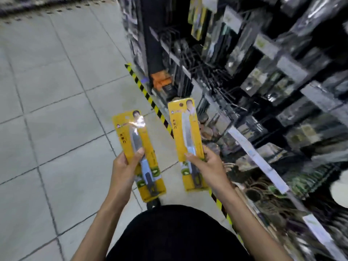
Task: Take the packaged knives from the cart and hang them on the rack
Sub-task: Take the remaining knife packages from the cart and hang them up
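Black shirt [175, 234] lowest in view; L hand [123, 166] grips left knife pkg [146, 140]; R hand [209, 166] grips right knife pkg [186, 138]; rack [207, 78] w/ hooks at right.

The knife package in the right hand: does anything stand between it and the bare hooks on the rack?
Nothing visible does. The knife package, gripped by the right hand, is in open air short of the bare hooks, though the rack is blurred.
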